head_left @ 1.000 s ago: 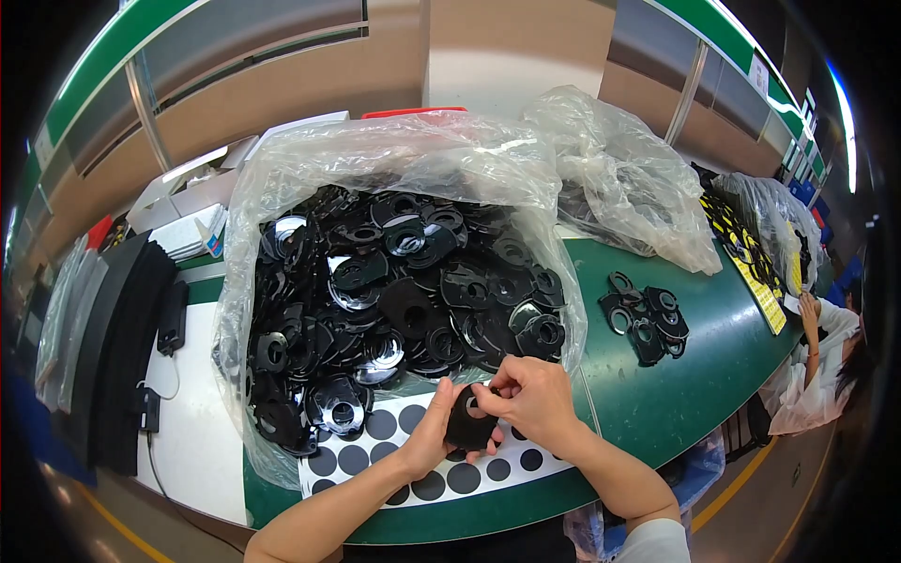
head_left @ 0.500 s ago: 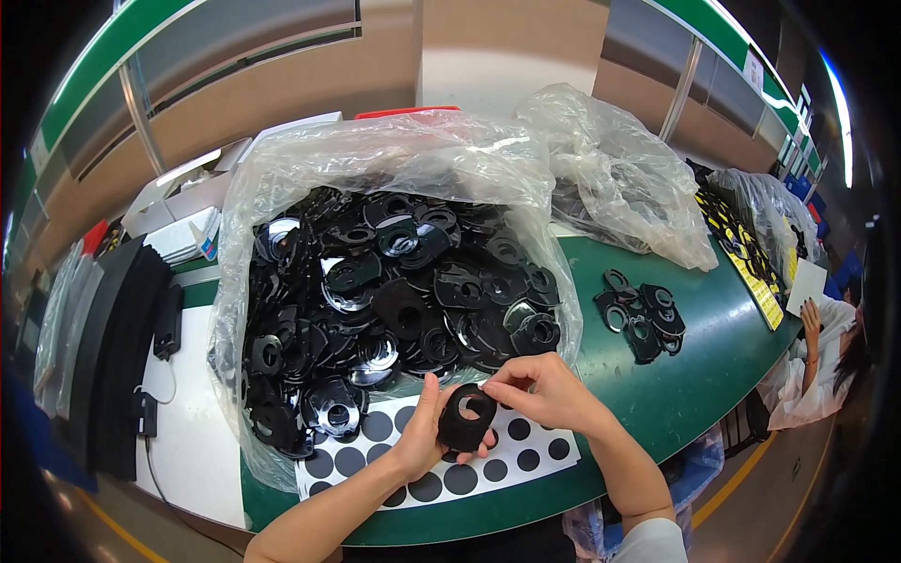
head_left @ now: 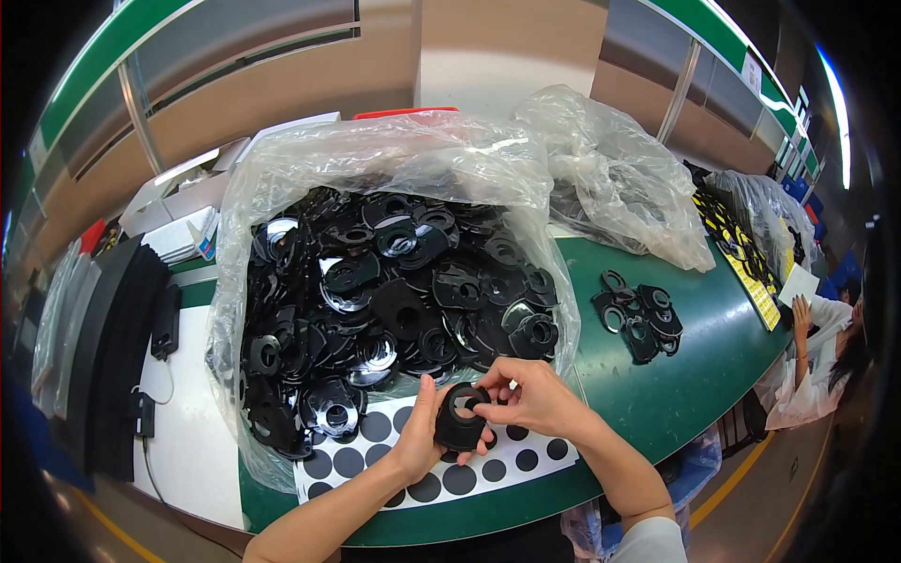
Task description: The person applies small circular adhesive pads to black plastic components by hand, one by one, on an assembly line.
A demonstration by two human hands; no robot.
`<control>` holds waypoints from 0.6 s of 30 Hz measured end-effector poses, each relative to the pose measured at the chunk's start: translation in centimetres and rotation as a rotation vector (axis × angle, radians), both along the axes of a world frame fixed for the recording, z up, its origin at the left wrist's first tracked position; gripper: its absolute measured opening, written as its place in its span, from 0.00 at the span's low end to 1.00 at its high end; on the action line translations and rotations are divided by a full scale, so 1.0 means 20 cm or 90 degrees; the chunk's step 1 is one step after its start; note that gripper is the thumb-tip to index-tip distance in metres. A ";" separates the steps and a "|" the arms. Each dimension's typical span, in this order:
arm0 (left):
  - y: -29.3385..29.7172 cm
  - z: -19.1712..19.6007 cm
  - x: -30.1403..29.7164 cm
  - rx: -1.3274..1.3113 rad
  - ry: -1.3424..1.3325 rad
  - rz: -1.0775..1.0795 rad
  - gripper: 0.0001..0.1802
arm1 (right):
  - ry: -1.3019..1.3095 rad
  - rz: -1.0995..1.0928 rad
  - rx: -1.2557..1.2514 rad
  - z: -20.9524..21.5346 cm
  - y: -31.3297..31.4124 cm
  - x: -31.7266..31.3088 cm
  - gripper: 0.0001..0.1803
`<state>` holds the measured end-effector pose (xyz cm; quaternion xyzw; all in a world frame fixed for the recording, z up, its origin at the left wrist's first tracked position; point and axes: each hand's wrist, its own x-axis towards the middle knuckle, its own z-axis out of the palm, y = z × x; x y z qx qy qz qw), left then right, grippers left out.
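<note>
My left hand (head_left: 422, 434) is closed round a black plastic part (head_left: 457, 431) with a large round hole, held tilted over the sticker sheet. The thumb lies along its left side and the fingertips show below its right edge. My right hand (head_left: 533, 399) pinches the part's upper right rim, thumb at the hole and fingers curled behind. Whether a thin piece sits between those fingertips is hidden. Under both hands lies a white sheet (head_left: 374, 490) with rows of black round stickers. Just beyond, a clear plastic bag (head_left: 225, 361) holds a heap of similar glossy black parts (head_left: 404, 305).
Several loose black parts (head_left: 641, 314) lie on the green table (head_left: 601, 413) at right. A crumpled clear bag (head_left: 624, 183) stands behind them. Dark sheets (head_left: 103, 366) and a white box (head_left: 183, 188) are at left. Another person's hand (head_left: 801, 314) holds a white card at far right.
My right hand has moved from the part's upper right corner down over its rim, with the thumb now at the hole. My left hand still holds the part in nearly the same place.
</note>
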<state>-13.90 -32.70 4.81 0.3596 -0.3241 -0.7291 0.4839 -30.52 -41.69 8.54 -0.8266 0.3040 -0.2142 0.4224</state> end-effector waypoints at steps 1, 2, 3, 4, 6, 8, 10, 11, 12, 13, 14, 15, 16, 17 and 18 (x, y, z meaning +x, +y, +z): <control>0.00 0.00 0.00 -0.009 0.004 0.000 0.47 | 0.013 -0.002 0.004 0.01 0.01 0.01 0.16; 0.00 0.00 0.00 -0.009 0.004 0.001 0.47 | 0.026 -0.004 0.009 0.01 0.01 0.01 0.19; -0.01 0.00 0.00 -0.012 0.004 0.001 0.47 | 0.027 -0.004 0.009 0.00 0.02 0.02 0.19; 0.00 0.00 0.00 -0.018 0.002 0.002 0.47 | 0.031 -0.011 0.007 0.00 0.03 0.02 0.20; 0.00 0.00 0.00 -0.011 0.015 0.007 0.47 | 0.034 -0.018 0.003 0.00 0.04 0.02 0.22; 0.00 0.00 0.01 -0.001 0.030 0.013 0.47 | 0.044 -0.016 0.015 0.02 0.04 0.02 0.19; -0.01 -0.01 0.02 0.045 0.063 0.035 0.48 | 0.002 -0.022 0.081 0.01 0.02 0.02 0.17; -0.01 -0.01 0.01 0.045 0.064 0.034 0.48 | -0.040 -0.028 0.146 0.00 0.00 0.01 0.15; -0.01 0.00 0.01 0.054 0.059 0.036 0.48 | -0.044 -0.009 0.135 -0.01 -0.02 0.00 0.13; -0.01 0.00 0.01 0.063 0.052 0.039 0.48 | -0.044 -0.009 0.136 -0.02 -0.03 -0.01 0.13; -0.01 0.01 0.00 0.063 0.052 0.039 0.48 | -0.055 -0.008 0.146 -0.03 -0.03 -0.01 0.12; -0.01 0.01 0.00 0.060 0.044 0.042 0.48 | -0.065 -0.006 0.157 -0.03 -0.03 -0.02 0.12; -0.01 0.02 0.00 0.057 0.035 0.046 0.48 | -0.066 -0.004 0.157 -0.04 -0.03 -0.02 0.12; 0.00 0.02 0.00 0.056 0.035 0.049 0.48 | -0.054 -0.002 0.142 -0.04 -0.03 -0.01 0.13; 0.00 0.01 0.00 0.045 0.028 0.053 0.48 | -0.043 0.001 0.127 -0.04 -0.03 -0.01 0.13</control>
